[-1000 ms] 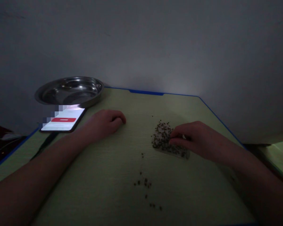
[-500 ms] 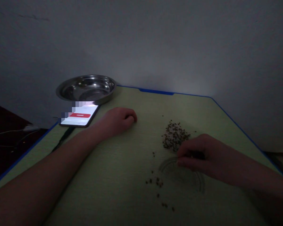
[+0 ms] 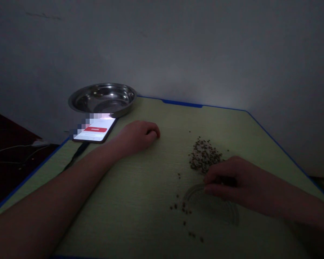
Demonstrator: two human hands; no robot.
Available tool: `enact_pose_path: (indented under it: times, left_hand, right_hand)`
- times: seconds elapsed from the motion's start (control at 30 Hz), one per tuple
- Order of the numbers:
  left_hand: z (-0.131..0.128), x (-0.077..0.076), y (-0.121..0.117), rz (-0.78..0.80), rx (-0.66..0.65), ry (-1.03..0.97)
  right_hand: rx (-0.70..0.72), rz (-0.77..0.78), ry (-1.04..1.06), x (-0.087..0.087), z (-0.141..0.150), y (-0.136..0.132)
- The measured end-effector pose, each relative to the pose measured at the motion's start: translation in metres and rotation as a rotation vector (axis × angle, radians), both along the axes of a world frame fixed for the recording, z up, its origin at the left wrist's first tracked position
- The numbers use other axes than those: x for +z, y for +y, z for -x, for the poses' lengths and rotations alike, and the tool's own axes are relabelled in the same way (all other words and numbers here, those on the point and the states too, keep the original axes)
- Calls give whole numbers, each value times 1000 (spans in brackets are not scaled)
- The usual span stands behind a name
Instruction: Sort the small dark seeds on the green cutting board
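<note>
My right hand (image 3: 232, 178) is by the near side of a pile of small dark and pale grains (image 3: 205, 155). Its thumb and forefinger are in a pinch; anything between the tips is too small or dark to make out. Below those fingers lies a clear round dish or lid (image 3: 235, 216), partly covered by the hand. Loose dark grains (image 3: 184, 208) are scattered to the left of its rim. My left hand (image 3: 139, 136) rests on the table with curled fingers, a loose fist holding nothing visible.
A shiny metal basin (image 3: 108, 99) stands at the back left against the wall. In front of it a lit phone (image 3: 94, 131) lies with a dark cable attached. The pale green table (image 3: 140, 201) has a blue edge. The light is dim.
The view has shifted slightly, so things sit a little further right. The right hand's pinch stays near the pile, over the clear dish or lid. The left hand keeps its place.
</note>
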State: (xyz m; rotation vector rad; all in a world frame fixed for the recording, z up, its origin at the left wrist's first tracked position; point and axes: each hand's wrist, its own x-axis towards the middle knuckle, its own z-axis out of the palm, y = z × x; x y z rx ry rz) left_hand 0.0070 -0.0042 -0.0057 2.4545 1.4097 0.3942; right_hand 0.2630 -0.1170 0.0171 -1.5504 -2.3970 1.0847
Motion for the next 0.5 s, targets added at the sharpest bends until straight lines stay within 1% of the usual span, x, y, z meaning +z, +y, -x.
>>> enact_pose_path:
  times: [0.13, 0.33, 0.5]
  left_hand:
    - [0, 1, 0, 7, -1, -7]
    - [1, -1, 1, 5, -6, -11]
    - [0, 0, 0, 10, -4, 0]
  right_hand:
    - [28, 7, -20, -1, 1, -3]
    - [48, -8, -23, 2, -1, -3]
    - [42, 32, -26, 0, 0, -5]
